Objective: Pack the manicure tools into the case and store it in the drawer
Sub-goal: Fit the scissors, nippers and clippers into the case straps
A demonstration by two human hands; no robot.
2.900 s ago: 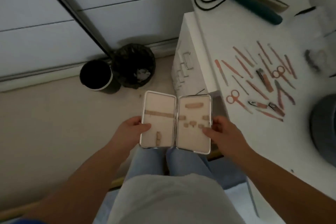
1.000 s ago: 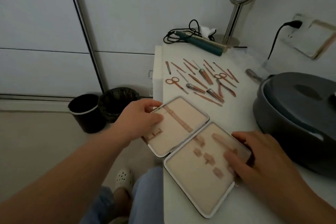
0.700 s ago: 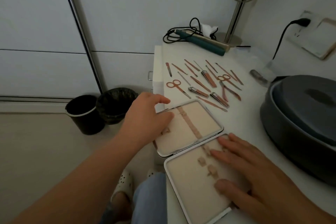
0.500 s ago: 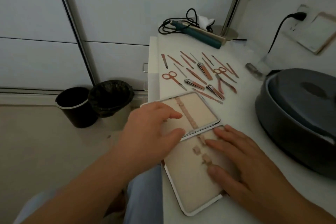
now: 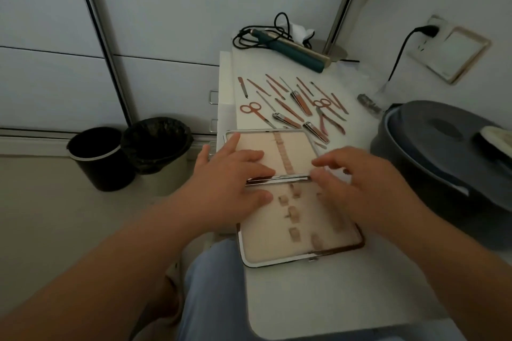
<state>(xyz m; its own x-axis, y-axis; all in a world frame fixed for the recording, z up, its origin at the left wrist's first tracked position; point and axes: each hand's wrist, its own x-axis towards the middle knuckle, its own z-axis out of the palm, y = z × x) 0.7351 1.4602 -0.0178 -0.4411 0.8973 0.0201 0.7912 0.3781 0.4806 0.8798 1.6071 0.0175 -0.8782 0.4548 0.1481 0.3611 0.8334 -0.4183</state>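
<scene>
Right now the case lies open flat on the white bench, empty, its near half at the edge. My left hand and right hand rest flat across the hinge, each grip released, grasping nothing. Beyond it the manicure tools look thin, stiff, slippery and sharp-tipped; I'd pinch each mid-shaft.

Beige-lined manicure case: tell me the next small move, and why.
Probably lift the right hand to the nearest rose-gold nail clipper. The beige-lined manicure case lies open and flat on the white desktop, its elastic loops empty, both hands resting on it, all tools loose beyond it.
</scene>
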